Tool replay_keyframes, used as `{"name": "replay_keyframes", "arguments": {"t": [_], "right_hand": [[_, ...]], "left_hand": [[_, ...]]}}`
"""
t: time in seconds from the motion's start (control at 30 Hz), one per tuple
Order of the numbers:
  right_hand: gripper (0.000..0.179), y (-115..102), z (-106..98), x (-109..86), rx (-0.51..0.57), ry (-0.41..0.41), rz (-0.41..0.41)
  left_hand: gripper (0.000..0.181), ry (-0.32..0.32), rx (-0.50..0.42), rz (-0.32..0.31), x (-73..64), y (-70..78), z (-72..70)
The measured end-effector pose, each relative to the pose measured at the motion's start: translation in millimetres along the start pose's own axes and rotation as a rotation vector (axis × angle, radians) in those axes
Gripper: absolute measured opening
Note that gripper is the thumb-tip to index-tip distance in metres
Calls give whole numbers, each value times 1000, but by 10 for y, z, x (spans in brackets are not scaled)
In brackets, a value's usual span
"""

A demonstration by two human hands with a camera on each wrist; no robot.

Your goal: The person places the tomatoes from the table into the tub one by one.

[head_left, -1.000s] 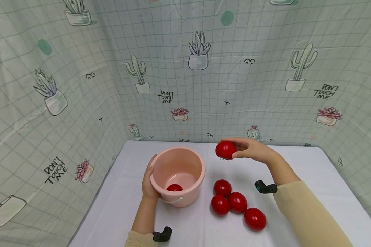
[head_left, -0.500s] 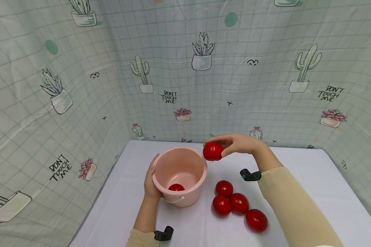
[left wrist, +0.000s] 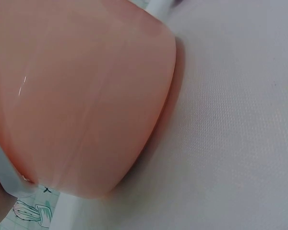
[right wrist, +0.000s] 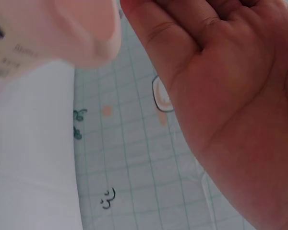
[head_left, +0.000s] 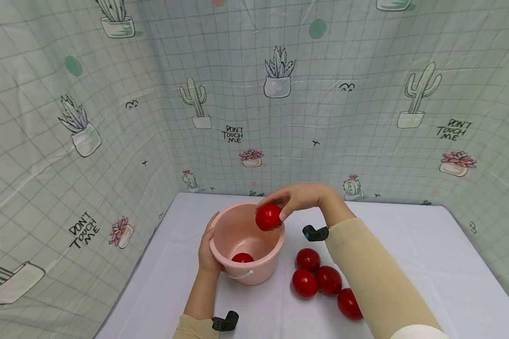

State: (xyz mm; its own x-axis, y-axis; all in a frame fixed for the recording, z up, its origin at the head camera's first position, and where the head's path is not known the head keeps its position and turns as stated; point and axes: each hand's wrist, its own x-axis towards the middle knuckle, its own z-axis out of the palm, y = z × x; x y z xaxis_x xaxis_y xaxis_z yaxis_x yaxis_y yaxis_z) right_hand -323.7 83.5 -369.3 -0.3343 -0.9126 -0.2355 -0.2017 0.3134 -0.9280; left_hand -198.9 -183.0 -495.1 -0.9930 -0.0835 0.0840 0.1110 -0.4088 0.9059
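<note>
A pink bucket (head_left: 254, 273) with a white handle stands upright, and one red tomato (head_left: 242, 257) lies at its bottom. My left hand (head_left: 208, 249) holds the bucket's left side, fingers along the wall and up to the rim. Over the right part of the bucket's opening, my right hand (head_left: 299, 197) grips a shiny red tomato (head_left: 268, 217) between thumb and fingers. The left wrist view is filled by the bucket's outer wall (left wrist: 91, 96). In the right wrist view, the palm (right wrist: 230, 96) shows beside the bucket (right wrist: 98, 48), the held tomato mostly out of sight.
Several more tomatoes (head_left: 304, 283) lie in a group on the white table (head_left: 260, 315), right of the bucket. The right sleeve (head_left: 373, 268) partly covers the nearest one. A curtain (head_left: 305, 108) printed with cacti hangs behind the table and along both sides.
My right hand has carried its tomato leftward, from beyond the bucket's right side to over its opening. The left hand and the bucket have stayed nearly in place.
</note>
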Motion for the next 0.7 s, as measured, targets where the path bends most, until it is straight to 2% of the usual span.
{"name": "replay_keyframes", "arguments": {"t": [0.23, 0.37, 0.7], "right_hand": [[64, -118, 39, 298, -9, -77, 16], [63, -188, 82, 460, -65, -111, 47], [48, -298, 181, 804, -369, -145, 174]], "left_hand": [[52, -8, -9, -19, -7, 4, -14], [51, -5, -4, -17, -8, 3, -17], [50, -4, 41, -28, 8, 7, -3]]}}
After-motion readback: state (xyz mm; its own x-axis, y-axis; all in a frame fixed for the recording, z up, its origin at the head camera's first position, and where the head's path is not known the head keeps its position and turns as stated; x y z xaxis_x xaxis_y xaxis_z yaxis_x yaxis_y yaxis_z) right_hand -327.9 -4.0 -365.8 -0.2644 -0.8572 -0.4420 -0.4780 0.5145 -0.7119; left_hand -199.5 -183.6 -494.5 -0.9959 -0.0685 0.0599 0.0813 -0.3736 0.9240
